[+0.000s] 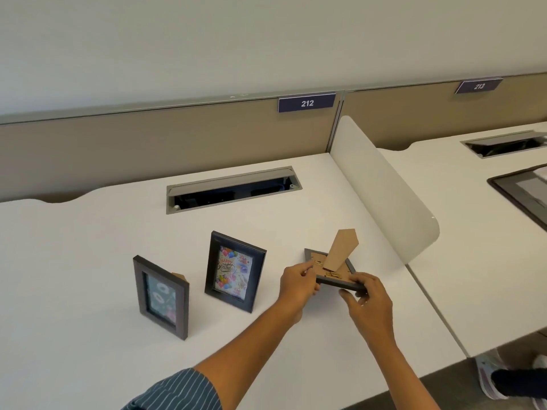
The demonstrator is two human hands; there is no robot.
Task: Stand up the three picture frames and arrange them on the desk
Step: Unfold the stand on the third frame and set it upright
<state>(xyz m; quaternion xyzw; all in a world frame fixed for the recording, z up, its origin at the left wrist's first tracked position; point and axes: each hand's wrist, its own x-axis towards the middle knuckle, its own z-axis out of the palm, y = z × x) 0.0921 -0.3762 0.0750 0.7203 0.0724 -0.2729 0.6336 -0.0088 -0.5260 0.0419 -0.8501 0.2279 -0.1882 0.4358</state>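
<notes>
Two dark picture frames stand upright on the white desk (74, 261): a grey one with a floral picture (161, 297) at the left and a black one with a birthday picture (233, 272) beside it. The third frame (333, 272) is held face down, just above the desk, to the right of them. Its brown cardboard back shows and its easel leg (340, 250) sticks up. My left hand (297, 284) grips its left edge. My right hand (370, 303) grips its near right corner.
An open cable tray (233, 189) is set into the desk behind the frames. A white divider panel (381, 190) bounds the desk on the right, with another desk beyond it. A beige partition (148, 143) with label 212 runs along the back. Someone's shoes (503, 377) show at lower right.
</notes>
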